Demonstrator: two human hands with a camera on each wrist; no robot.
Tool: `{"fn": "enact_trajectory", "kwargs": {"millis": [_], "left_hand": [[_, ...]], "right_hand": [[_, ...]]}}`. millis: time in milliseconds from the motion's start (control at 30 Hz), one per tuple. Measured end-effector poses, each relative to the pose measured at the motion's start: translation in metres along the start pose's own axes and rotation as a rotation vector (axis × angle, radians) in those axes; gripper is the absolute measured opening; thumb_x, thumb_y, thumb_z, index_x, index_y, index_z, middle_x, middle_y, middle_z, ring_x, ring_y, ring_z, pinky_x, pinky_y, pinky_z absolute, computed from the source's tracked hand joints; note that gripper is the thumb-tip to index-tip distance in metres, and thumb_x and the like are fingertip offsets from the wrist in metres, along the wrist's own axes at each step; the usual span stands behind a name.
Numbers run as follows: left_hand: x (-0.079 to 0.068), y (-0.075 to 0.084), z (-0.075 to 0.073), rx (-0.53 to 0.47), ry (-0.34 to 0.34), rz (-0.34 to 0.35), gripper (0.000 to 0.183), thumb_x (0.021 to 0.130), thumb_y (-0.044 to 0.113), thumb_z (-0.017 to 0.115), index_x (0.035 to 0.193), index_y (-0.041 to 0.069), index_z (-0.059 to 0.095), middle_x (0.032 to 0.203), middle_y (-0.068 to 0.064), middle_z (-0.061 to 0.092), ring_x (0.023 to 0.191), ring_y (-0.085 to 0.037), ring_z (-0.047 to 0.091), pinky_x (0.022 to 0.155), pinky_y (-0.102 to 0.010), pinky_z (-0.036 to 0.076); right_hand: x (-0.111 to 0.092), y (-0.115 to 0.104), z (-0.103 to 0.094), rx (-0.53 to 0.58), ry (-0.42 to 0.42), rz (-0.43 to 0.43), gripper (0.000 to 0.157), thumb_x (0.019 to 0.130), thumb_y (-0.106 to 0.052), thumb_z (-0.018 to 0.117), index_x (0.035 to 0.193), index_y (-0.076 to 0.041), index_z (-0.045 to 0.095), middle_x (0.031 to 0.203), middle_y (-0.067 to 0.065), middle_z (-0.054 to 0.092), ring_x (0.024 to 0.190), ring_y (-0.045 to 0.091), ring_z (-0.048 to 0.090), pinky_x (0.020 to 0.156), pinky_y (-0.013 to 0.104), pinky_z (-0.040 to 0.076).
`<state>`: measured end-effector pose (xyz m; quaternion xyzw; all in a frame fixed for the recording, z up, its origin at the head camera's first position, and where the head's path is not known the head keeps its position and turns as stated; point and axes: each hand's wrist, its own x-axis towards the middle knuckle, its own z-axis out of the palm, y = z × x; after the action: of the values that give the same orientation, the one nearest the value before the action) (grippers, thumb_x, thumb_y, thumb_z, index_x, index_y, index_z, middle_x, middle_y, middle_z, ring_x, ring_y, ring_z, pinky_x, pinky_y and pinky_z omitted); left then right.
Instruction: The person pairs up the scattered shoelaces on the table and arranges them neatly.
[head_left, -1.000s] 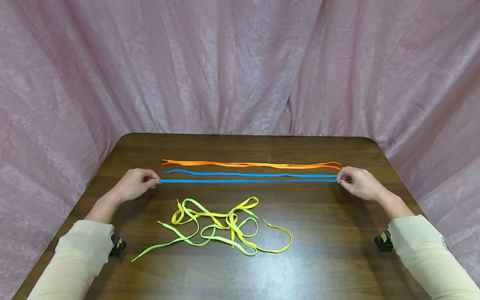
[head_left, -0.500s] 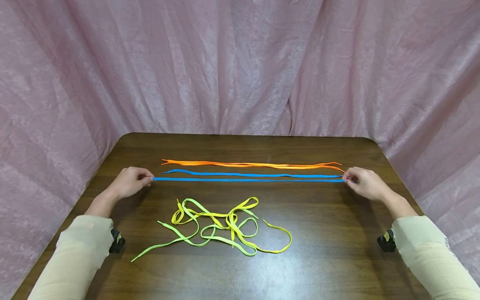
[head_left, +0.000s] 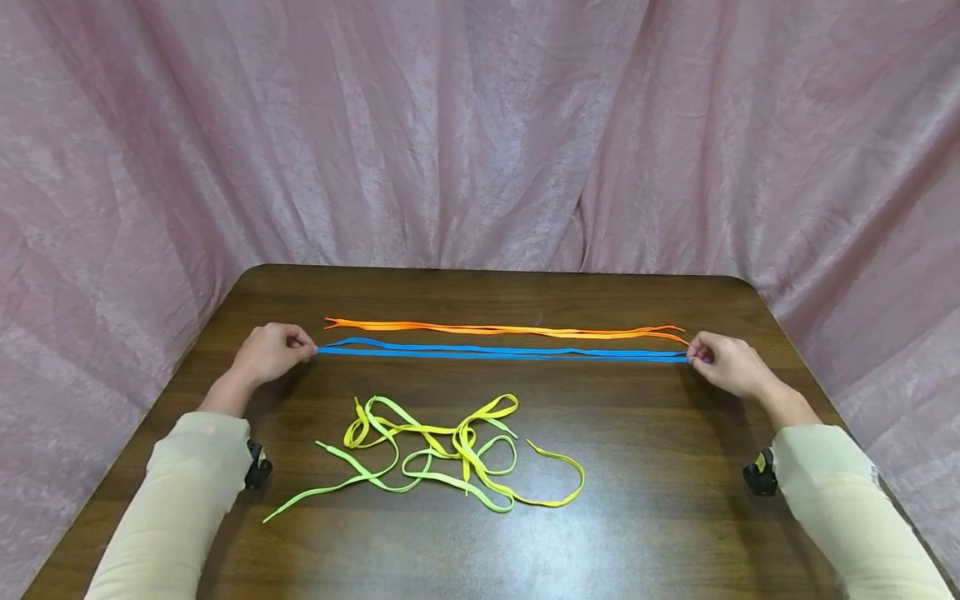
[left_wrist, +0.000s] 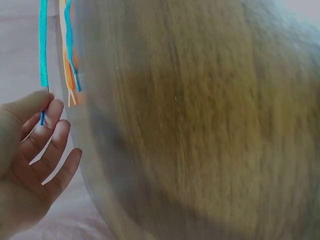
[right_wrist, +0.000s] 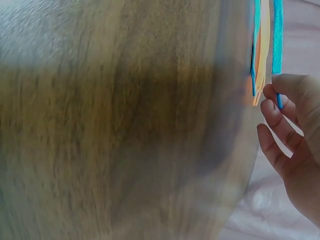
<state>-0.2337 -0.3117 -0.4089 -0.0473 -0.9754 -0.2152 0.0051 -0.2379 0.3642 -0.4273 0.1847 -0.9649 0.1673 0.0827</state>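
Observation:
A blue shoelace [head_left: 450,356] is stretched straight between my two hands in the head view. My left hand [head_left: 273,352] pinches its left end between thumb and index finger, and the lace's tip [left_wrist: 42,118] pokes out below the pinch in the left wrist view. At the other end my right hand [head_left: 726,363] pinches it the same way, with the dark tip [right_wrist: 279,101] showing past the thumb. Just behind the taut lace lies a second blue shoelace [head_left: 363,341], nearly parallel. Further back, two orange shoelaces [head_left: 510,330] lie side by side on the brown table [head_left: 637,433].
Nearer the front, a yellow shoelace [head_left: 566,459] and a light green shoelace [head_left: 330,492] lie in a loose tangle of loops on the table. A pink curtain [head_left: 480,133] hangs behind the table and along both sides.
The stretched blue lace has moved back toward the lace lying behind it. My left hand went outward, then back in and away from me; my right hand shifted slightly right.

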Motion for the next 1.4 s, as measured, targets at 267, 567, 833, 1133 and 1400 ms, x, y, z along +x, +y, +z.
{"fn": "enact_trajectory", "kwargs": {"millis": [267, 567, 833, 1133, 1400], "left_hand": [[0.008, -0.001, 0.006, 0.009, 0.008, -0.048, 0.015, 0.083, 0.026, 0.064, 0.083, 0.012, 0.069, 0.076, -0.002, 0.064, 0.073, -0.021, 0.055, 0.062, -0.032, 0.038], [0.013, 0.002, 0.010, 0.014, -0.001, -0.069, 0.016, 0.083, 0.024, 0.063, 0.085, 0.009, 0.070, 0.077, -0.004, 0.064, 0.074, -0.023, 0.056, 0.063, -0.034, 0.039], [0.016, 0.004, 0.014, 0.019, -0.008, -0.110, 0.016, 0.082, 0.025, 0.063, 0.083, 0.010, 0.068, 0.077, -0.005, 0.063, 0.073, -0.023, 0.055, 0.060, -0.033, 0.039], [0.020, 0.007, 0.018, 0.028, -0.004, -0.132, 0.014, 0.082, 0.024, 0.062, 0.082, 0.010, 0.066, 0.078, -0.006, 0.063, 0.073, -0.024, 0.055, 0.059, -0.034, 0.039], [0.024, 0.008, 0.020, 0.046, -0.023, -0.136, 0.013, 0.081, 0.024, 0.062, 0.082, 0.011, 0.067, 0.081, -0.007, 0.064, 0.076, -0.028, 0.056, 0.061, -0.038, 0.041]], "right_hand": [[0.004, 0.003, 0.003, 0.007, -0.052, 0.054, 0.005, 0.079, -0.008, 0.064, 0.079, -0.008, 0.059, 0.069, -0.002, 0.056, 0.062, 0.009, 0.048, 0.057, 0.029, 0.037], [0.010, 0.003, 0.006, 0.001, -0.080, 0.097, 0.003, 0.081, -0.010, 0.061, 0.080, -0.009, 0.059, 0.072, 0.000, 0.058, 0.067, 0.013, 0.052, 0.059, 0.031, 0.038], [0.012, 0.004, 0.011, -0.018, -0.068, 0.107, 0.005, 0.080, -0.011, 0.061, 0.080, -0.007, 0.059, 0.074, 0.000, 0.059, 0.069, 0.017, 0.054, 0.059, 0.033, 0.038], [0.012, 0.003, 0.014, -0.039, -0.037, 0.104, 0.004, 0.077, -0.007, 0.061, 0.078, -0.010, 0.058, 0.073, 0.001, 0.058, 0.067, 0.017, 0.053, 0.059, 0.033, 0.039], [0.013, 0.001, 0.014, -0.066, -0.085, 0.126, 0.004, 0.077, -0.008, 0.061, 0.079, -0.009, 0.058, 0.075, 0.003, 0.057, 0.069, 0.020, 0.053, 0.060, 0.036, 0.040]]}}
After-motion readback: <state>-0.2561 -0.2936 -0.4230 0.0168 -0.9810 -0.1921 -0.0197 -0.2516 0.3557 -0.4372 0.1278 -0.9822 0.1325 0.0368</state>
